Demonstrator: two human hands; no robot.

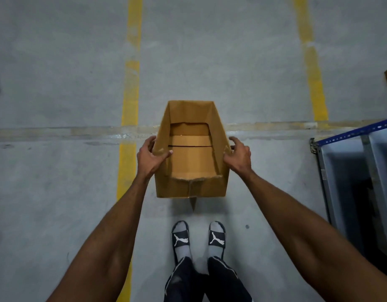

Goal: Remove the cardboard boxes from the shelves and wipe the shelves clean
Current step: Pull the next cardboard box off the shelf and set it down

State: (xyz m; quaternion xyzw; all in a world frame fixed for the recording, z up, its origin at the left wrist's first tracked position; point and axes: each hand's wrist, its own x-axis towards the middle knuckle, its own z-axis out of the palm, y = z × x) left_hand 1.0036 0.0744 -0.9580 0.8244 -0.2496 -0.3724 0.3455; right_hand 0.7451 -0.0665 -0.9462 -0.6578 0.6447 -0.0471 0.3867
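Two bare forearms reach up from the lower corners of the frame toward its centre. Between them, at the bottom centre, stand two feet in grey socks and two black slides [198, 236] with white logos, below dark trouser legs.

One cardboard box [191, 149] sits at the centre of the frame, held over the grey concrete floor [57, 171]. It is brown and open-topped, its inside bare; its bottom flaps meet at a dark seam, its near rim is ragged and torn, and a small flap hangs below its near wall. The left hand [150, 156] grips the box's left wall, thumb curled over the rim to the inside. The right hand [238, 155] grips the right wall, fingers curled round the outside.

Two worn yellow lines [130, 94] run up the floor. One blue-framed metal shelf unit [351, 171] stands at the right edge, well apart from the box.
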